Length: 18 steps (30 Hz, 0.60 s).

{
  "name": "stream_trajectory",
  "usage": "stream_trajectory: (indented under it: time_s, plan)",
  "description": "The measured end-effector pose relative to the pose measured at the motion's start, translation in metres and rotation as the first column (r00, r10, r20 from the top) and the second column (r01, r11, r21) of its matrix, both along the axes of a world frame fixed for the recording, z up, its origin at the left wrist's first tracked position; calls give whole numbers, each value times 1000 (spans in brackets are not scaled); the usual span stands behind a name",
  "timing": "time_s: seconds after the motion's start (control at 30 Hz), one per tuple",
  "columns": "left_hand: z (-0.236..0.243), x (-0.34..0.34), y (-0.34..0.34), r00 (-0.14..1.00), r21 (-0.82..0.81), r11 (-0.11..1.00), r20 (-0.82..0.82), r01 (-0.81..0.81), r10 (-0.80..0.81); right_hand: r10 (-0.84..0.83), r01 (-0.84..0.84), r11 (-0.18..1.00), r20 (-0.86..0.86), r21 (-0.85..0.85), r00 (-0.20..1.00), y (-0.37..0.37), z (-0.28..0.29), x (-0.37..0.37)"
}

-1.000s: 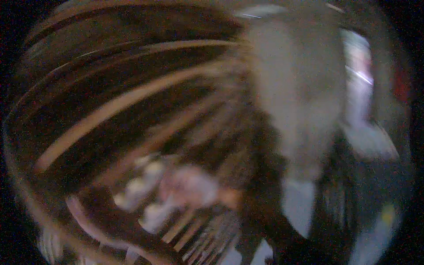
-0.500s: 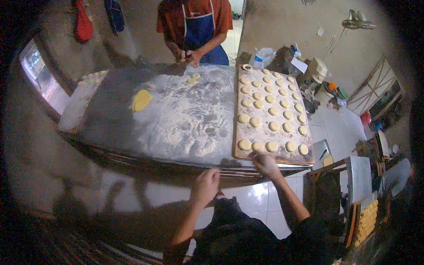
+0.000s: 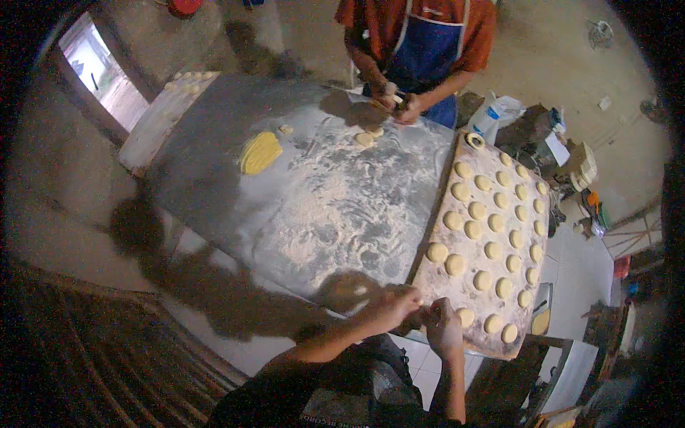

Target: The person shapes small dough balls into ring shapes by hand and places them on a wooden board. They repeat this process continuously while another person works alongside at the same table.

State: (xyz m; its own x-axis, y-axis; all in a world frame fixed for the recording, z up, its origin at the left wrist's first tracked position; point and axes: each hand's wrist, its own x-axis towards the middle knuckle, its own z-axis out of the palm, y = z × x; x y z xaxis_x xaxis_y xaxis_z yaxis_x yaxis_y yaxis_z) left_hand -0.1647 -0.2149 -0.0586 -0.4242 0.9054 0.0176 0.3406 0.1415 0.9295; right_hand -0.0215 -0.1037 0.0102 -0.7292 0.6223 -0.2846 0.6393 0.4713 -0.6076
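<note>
At the near left corner of a floured wooden board (image 3: 474,250), my two hands nearly meet. My left hand (image 3: 399,304) is closed, its thumb and fingers pinched at the board's edge. Right beside it my right hand (image 3: 444,329) is closed too, fingers curled downward. Whatever they pinch is too small and hidden to make out. Rows of flat, pale dough rounds (image 3: 482,280) lie on the board; the closest to my right hand is a dough round (image 3: 465,317) just right of its knuckles.
Flour (image 3: 321,214) covers much of the dark table (image 3: 207,157), where a yellow ridged dough slab (image 3: 261,153) lies. Across it, a person in an apron (image 3: 428,50) handles a small pale piece. A ring-shaped object (image 3: 474,140) sits on the board's far corner; another board (image 3: 168,125) stands far left.
The view has turned, shifting the table and board. My hands, apart before, have come together at the board's near left corner. Fewer rounds show in the nearest row there.
</note>
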Motion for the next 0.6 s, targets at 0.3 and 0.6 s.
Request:
stream_trajectory:
  time_s: [0.3,0.6]
  plan:
    - [21,-196,-133,955,-158,986,-281,57,-100,625,-540,704,-42,462,779,-72,-56,-143]
    - [40,-180,-109,975,-148,977,-186,-151,122,117,-96,979,111,-177,987,-87,-29,-164]
